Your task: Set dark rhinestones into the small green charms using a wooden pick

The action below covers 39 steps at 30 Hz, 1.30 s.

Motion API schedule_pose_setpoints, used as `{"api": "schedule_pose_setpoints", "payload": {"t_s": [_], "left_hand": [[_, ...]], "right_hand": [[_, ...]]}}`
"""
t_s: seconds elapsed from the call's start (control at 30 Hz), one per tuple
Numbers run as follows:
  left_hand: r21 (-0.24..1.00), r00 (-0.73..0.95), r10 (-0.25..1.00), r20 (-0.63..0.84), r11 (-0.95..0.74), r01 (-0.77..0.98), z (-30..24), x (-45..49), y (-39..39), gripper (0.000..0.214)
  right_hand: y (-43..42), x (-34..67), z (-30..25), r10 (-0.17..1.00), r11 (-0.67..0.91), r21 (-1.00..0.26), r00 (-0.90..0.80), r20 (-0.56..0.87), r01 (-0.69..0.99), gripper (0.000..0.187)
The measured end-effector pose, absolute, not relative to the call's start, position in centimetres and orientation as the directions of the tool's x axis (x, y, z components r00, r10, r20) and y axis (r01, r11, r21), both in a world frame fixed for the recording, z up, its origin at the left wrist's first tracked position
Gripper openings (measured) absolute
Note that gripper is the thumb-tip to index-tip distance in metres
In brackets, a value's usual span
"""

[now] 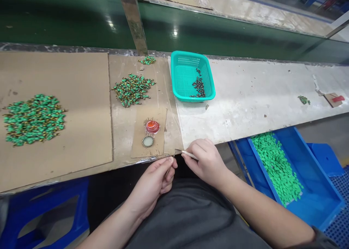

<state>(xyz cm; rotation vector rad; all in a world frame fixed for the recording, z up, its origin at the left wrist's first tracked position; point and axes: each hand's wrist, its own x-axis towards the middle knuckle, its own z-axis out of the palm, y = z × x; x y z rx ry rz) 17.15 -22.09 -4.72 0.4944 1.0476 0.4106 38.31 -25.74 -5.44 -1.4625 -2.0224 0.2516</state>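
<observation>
My left hand (156,178) is at the table's near edge, fingers pinched together on a tiny part I cannot make out. My right hand (205,161) is just right of it, closed around a thin white stick-like tool (189,154) whose tip points left toward the left hand. Just beyond the hands, on a cardboard scrap, sit a red-filled bottle cap (152,126) and a pale bottle cap (147,141). Further back lies a pile of small green-and-gold parts (132,89).
A bigger heap of green parts (34,119) lies on cardboard at the left. A teal basket (183,69) holds a few dark parts. A blue bin (321,194) of green pieces sits lower right. A metal post (133,20) rises at the back.
</observation>
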Motion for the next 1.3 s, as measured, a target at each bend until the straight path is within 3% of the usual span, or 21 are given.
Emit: {"api": "schedule_pose_setpoints", "payload": {"t_s": [0.43, 0.83, 1.0, 1.3], "left_hand": [[0.578, 0.45, 0.549, -0.704, 0.812, -0.086, -5.0, 17.0, -22.2, 0.044], [0.574, 0.456, 0.546, -0.703, 0.814, -0.091, -4.9, 16.9, -22.1, 0.045], [0.574, 0.461, 0.549, -0.697, 0.813, -0.1, -5.0, 16.7, -22.1, 0.044], [0.561, 0.474, 0.533, -0.7, 0.822, -0.096, -5.1, 16.6, -21.9, 0.044]], "right_hand": [[-25.9, 38.5, -5.3, 0.913, 0.376, -0.506, -0.22, 0.342, 0.776, 0.026], [-25.8, 38.1, -5.8, 0.928, 0.299, -0.486, -0.133, 0.347, 0.821, 0.029], [-25.5, 37.9, -4.9, 0.936, 0.279, -0.552, -0.094, 0.339, 0.786, 0.013], [-25.6, 37.5, -4.6, 0.934, 0.316, -0.54, -0.158, 0.319, 0.78, 0.011]]}}
